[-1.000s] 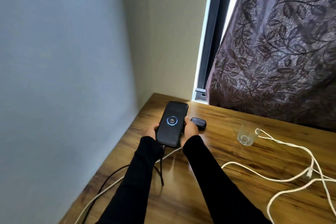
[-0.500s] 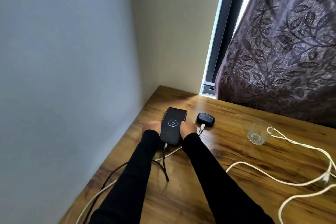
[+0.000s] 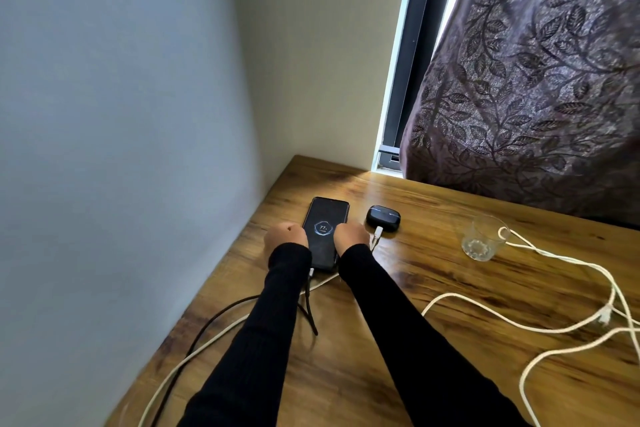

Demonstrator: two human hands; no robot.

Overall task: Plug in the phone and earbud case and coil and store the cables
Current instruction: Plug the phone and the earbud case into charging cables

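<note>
Flanking phone [image 3: 323, 236], left hand [image 3: 286, 239], right hand [image 3: 350, 237] (both curled)

The phone [image 3: 325, 234] lies flat and face up on the table, far left near the wall corner, its dark screen lit with a ring and "77". A black cable [image 3: 214, 317] is plugged into its near end and loops away to the near left. Just right of the phone sits the earbud case [image 3: 383, 217], small, dark, rounded and closed. A white cable [image 3: 194, 354] has its plug at the case's near side; whether it is fully seated cannot be told. It runs under the phone's near end toward the near left.
</note>
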